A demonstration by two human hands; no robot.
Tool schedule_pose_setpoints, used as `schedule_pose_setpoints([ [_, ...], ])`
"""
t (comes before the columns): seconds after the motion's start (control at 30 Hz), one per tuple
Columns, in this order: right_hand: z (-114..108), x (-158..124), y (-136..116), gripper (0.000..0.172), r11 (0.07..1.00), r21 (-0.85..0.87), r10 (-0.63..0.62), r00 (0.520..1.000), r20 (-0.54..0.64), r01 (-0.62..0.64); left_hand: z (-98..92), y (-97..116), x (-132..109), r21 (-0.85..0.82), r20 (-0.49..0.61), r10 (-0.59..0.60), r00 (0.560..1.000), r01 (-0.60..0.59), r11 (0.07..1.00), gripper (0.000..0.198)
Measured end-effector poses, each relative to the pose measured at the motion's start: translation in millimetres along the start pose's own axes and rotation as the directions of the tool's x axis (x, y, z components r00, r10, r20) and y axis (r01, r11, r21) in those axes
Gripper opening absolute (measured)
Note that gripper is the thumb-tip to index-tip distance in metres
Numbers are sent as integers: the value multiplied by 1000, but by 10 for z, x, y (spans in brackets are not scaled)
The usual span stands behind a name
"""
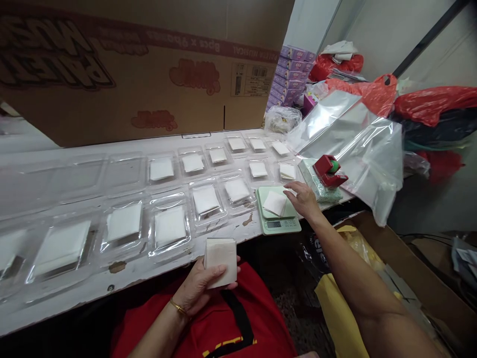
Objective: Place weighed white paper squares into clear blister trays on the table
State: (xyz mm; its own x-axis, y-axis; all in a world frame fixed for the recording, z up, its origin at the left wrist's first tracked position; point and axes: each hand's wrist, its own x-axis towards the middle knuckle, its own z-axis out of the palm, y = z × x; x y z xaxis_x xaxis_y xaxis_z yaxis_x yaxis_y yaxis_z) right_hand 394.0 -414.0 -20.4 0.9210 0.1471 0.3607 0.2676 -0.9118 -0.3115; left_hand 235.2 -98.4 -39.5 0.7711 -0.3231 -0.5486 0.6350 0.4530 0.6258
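Observation:
My left hand (208,281) is closed round a stack of white paper squares (220,253), held over my lap with the thumb across the front. On the pale green kitchen scale (280,226) lies a small stack of white paper squares (275,203), turned at an angle. My right hand (302,198) is at the right edge of the weighing plate, with its fingers stretched out and nothing visible in them. Left of the scale, several clear plastic trays (188,233) hold stacks of white squares, such as the nearest stack (235,190).
A large cardboard box (149,99) stands along the back of the white table (126,283). A red tape dispenser (330,171) sits to the right, by clear plastic bags (357,139). Purple boxes (292,74) are stacked behind. An open carton (417,263) stands below, right.

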Motion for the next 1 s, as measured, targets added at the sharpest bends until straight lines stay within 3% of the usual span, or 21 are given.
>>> schedule_pose_setpoints([
  [0.1,70,12,37,32,994,-11,107,982,158,-107,-2,-8,8,6,-3,1,1000,-1,1000,46],
  [0.23,152,103,63,53,974,-55,223,898,378,-219,14,12,-11,-5,18,16,1000,-16,1000,44],
  [0.33,158,227,61,49,969,-63,240,854,462,-238,21,27,-32,-26,20,12,1000,-11,1000,43],
  [0.5,105,394,5,28,970,-54,226,790,570,-238,-26,21,-54,-45,18,21,1000,-20,999,45],
  [0.67,3,224,-152,13,983,-23,165,815,556,-183,-171,-7,-120,-80,52,77,996,-73,994,44],
  [0.77,-45,141,-263,13,969,157,82,844,530,-193,-309,-23,-194,-147,82,138,987,-125,981,36],
  [0.83,-14,248,-428,13,895,375,-13,828,560,-240,-411,-13,-254,-190,66,180,981,-165,968,34],
  [0.9,98,502,-768,13,817,515,-115,802,586,-259,-519,23,-321,-228,25,217,976,-206,952,32],
  [1.0,440,1048,-1643,12,788,600,-275,792,546,-139,-718,122,-434,-278,-39,257,966,-257,926,33],
])
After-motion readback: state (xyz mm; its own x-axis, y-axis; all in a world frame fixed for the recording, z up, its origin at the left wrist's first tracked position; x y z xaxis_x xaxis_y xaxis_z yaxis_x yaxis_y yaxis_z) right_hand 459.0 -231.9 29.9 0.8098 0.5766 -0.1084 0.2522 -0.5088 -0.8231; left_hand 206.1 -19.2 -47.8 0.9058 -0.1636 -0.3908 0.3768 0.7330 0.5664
